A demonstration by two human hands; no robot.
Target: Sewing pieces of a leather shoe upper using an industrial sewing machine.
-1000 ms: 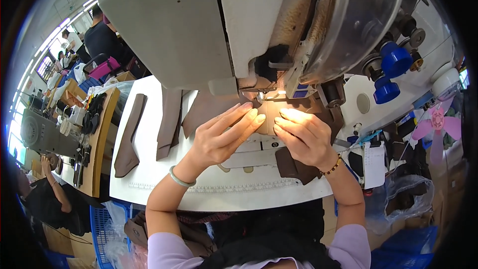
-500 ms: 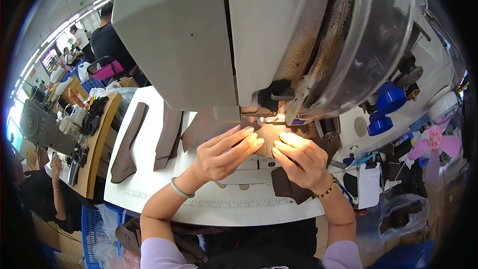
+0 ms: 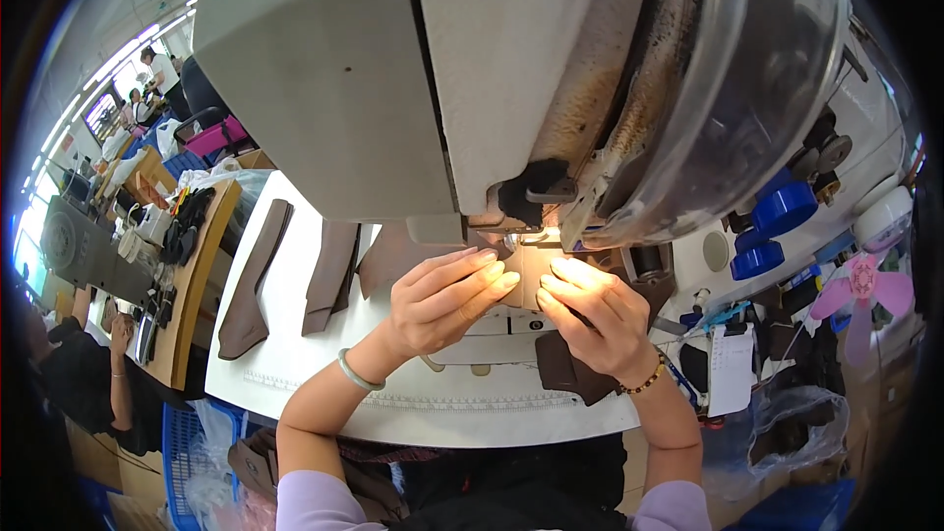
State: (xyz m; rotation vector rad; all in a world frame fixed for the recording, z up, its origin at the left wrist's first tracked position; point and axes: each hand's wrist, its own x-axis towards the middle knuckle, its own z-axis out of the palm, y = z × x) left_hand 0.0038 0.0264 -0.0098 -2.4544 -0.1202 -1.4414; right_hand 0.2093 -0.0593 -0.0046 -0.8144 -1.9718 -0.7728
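Note:
Under the lit needle area of a large white sewing machine (image 3: 324, 88) lies a brown leather-like piece (image 3: 528, 283). My left hand (image 3: 442, 303) pinches its left side, fingertips close together near the presser foot. On the opposite side my right hand (image 3: 598, 320) is closed on the same piece, thumb and fingers pressed at its edge. Part of the piece is hidden behind my fingers and the machine head. Another dark brown piece (image 3: 572, 371) sits below my right wrist on the white table (image 3: 393, 421).
Long brown cut pieces (image 3: 258, 285) lie at the table's left. Blue thread spools (image 3: 785, 208), a pink fan (image 3: 861, 280) and a white notepad (image 3: 730, 369) are at the right. A blue basket (image 3: 179, 452) stands lower left, near a co-worker's arm (image 3: 120, 383) and another machine.
The view has shifted slightly, so the machine head appears larger and further left. My hands keep nearly the same place on the brown piece. The co-worker's hands at the left have moved.

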